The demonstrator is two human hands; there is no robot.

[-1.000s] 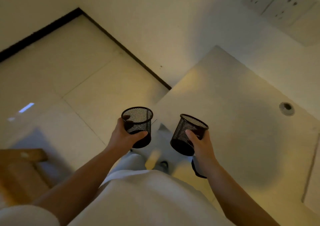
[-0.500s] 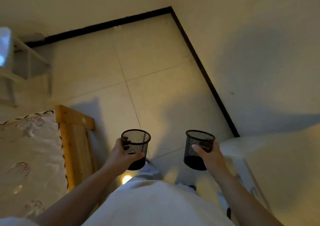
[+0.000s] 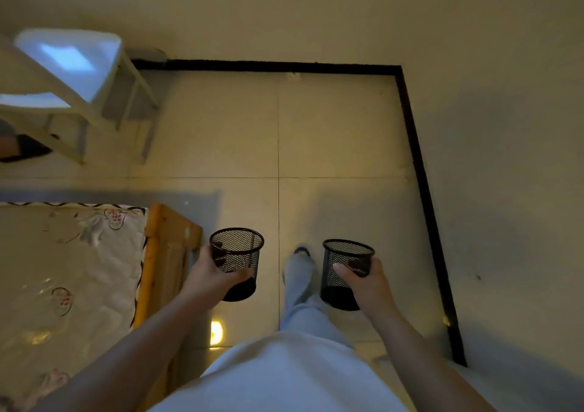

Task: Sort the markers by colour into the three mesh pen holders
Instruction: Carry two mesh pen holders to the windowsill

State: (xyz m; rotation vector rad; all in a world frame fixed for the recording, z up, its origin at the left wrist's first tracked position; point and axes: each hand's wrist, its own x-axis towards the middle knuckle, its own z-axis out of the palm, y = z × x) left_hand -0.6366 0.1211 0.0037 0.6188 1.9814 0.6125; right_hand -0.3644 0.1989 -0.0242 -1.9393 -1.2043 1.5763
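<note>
Pale tile floor (image 3: pixel 341 133) is filling most of the head view, edged by a black skirting strip (image 3: pixel 420 171) where it is meeting the wall (image 3: pixel 505 127). At the left a bed (image 3: pixel 63 269) with a flowered cover and a wooden frame (image 3: pixel 164 247) is lying beside the person, and a white chair (image 3: pixel 79 73) is standing farther off. The person's pale-trousered leg (image 3: pixel 303 291) is stepping between the two arms. The left hand (image 3: pixel 211 277) is wrapping its grip round a black mesh pen holder (image 3: pixel 237 257), thumb across the near side, holding it upright above the floor. The right hand (image 3: pixel 366 282) is gripping a second mesh holder (image 3: pixel 344 269) the same way, fingers curling round its far side. Both holders are looking empty, well apart from each other, at about the same height.
</note>
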